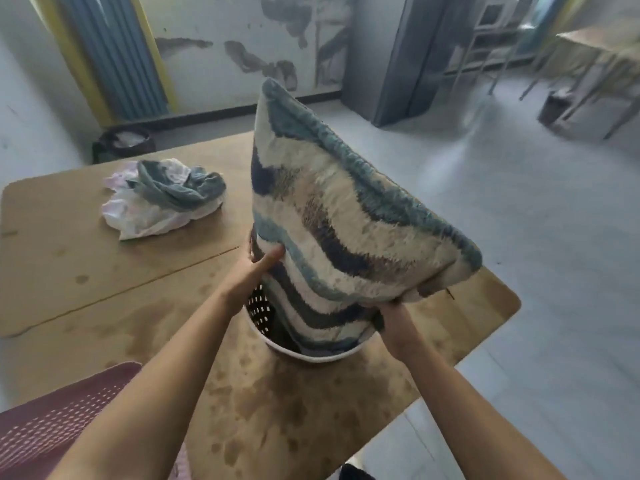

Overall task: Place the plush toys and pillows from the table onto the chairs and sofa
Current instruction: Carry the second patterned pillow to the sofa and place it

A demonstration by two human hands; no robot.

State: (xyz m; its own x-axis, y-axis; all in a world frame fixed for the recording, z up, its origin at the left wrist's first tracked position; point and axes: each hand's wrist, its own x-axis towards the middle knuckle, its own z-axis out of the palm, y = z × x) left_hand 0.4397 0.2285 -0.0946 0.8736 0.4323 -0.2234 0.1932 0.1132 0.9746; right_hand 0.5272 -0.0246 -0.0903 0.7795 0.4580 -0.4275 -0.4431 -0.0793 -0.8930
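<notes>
Shaggy pile in wavy bands of cream, teal, navy and brown covers the square plush pillow (346, 216), and both hands hold it. The left hand (254, 273) has its grip on the pillow's near left edge: the thumb lies across the striped front, and the fingers are hidden behind the fabric. The right hand (393, 315) takes the lower right edge from below, its fingers tucked under the pile and mostly out of sight. Both bare forearms reach in from the near edge of the view.

The pillow stands tilted on one corner. Its top corner points up and away, a second corner juts out to the right past the table's edge, and a solid teal band runs along the upper right side between them. Its lowest end sits inside the mouth of a round white plastic basket with slotted walls (313, 356), which stands on the tan wooden table (104, 271). The table's surface is blotched with dark stains, thickest on the near side of the basket.

Further left on the table, well apart from the basket, lies a crumpled heap of white-and-pink cloth with a teal towel on top (162, 199). At the near left corner a maroon perforated plastic piece (52, 431) shows; I cannot tell what it belongs to. Beyond the table, a black bin (121, 142) stands by the stained far wall.
</notes>
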